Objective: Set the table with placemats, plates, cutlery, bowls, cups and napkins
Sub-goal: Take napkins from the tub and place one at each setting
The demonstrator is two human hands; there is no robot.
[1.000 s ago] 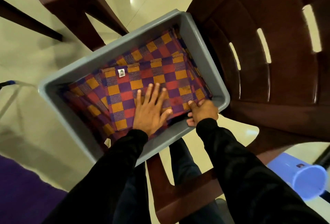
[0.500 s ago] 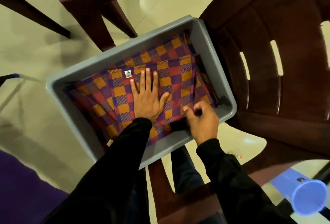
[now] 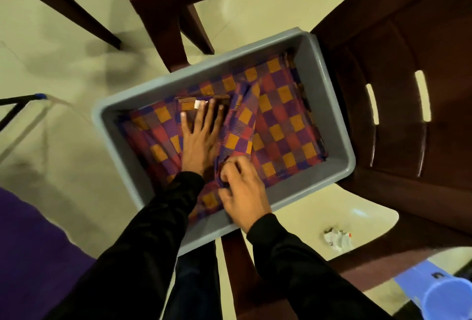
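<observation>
A grey plastic tub (image 3: 329, 105) rests on a dark brown chair and holds several folded placemats checked in purple, red and orange (image 3: 281, 125). My left hand (image 3: 200, 138) lies flat with fingers spread on the stack's left side, by a small white label. My right hand (image 3: 241, 187) pinches the near corner of the top placemat (image 3: 240, 125), which is lifted and folded over toward the left, baring the mat beneath on the right.
A brown plastic chair (image 3: 398, 105) with slotted back carries the tub. Another brown chair leg (image 3: 158, 26) stands behind. Crumpled paper (image 3: 337, 239) lies on the cream floor. A blue stool (image 3: 439, 294) is at bottom right, purple fabric (image 3: 30, 256) at bottom left.
My right hand moved in from the tub's near rim, took hold of the top placemat's corner and peeled it up and leftward. My left hand slid further onto the stack.
</observation>
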